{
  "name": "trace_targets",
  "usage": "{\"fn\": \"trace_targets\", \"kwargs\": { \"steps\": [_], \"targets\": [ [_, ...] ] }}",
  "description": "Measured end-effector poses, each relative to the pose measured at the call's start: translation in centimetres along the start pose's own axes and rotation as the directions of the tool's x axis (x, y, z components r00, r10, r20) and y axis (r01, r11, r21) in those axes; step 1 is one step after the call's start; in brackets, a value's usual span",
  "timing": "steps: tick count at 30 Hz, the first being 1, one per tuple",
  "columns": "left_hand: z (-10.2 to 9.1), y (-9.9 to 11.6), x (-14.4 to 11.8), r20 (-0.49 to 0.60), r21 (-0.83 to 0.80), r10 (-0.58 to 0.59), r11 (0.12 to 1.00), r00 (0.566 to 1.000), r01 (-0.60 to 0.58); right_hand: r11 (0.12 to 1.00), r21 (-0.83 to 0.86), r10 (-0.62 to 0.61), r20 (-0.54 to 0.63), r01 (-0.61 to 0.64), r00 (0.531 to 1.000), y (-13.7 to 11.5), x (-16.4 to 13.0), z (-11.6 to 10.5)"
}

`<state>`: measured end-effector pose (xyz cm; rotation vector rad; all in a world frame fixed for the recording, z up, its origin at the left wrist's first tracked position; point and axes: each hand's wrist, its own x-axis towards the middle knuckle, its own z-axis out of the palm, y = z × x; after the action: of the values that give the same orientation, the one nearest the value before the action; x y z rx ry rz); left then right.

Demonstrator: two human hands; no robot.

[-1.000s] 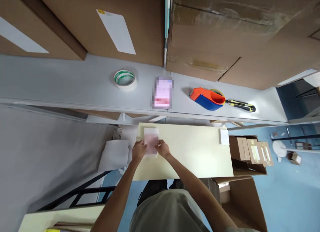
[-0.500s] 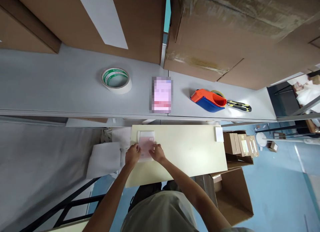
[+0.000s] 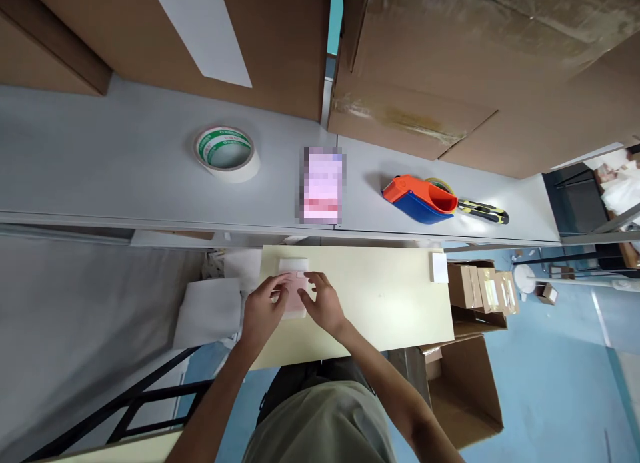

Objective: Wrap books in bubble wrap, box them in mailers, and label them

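A flat pink rectangular piece (image 3: 296, 302) lies on a white sheet or sleeve (image 3: 293, 264) at the left part of the cream tabletop (image 3: 385, 303). Its exact kind is hard to make out. From the left, my left hand (image 3: 264, 311) reaches over its upper edge, thumb and fingers apart. My right hand (image 3: 325, 306) mirrors it from the right, fingertips at the upper right corner and thumb over the pink surface, with a gap between them. Both hands touch or hover just above the piece, and they partly cover its sides.
On the grey shelf stand a tape roll (image 3: 227, 155), a blurred-out phone-like item (image 3: 321, 186), an orange and blue tape dispenser (image 3: 420, 198) and a box cutter (image 3: 483, 211). Large cartons (image 3: 410, 83) rise behind. A white block (image 3: 439, 268) sits at the tabletop's right; open cardboard boxes (image 3: 467, 393) are below.
Both hands have moved from the sides of the pink piece up to its upper edge, and their fingers now reach inward over it. The view has shifted slightly.
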<state>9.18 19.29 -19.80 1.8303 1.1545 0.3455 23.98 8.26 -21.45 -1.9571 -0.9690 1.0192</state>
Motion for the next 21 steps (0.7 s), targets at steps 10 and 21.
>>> {"fn": "trace_targets", "kwargs": {
  "steps": [10,21],
  "targets": [
    [-4.4,11.4,-8.0,-0.245,-0.057,0.185,0.977,0.952,-0.205,0.867,0.098,-0.483,-0.081,0.489,0.872,-9.4,-4.8,-7.2],
    [-3.5,10.4,-24.0,-0.702,-0.086,-0.079,0.996,0.708,0.026,0.749,0.284,-0.661,0.385,0.598,0.644,-12.0,-10.4,-5.4]
  ]
}}
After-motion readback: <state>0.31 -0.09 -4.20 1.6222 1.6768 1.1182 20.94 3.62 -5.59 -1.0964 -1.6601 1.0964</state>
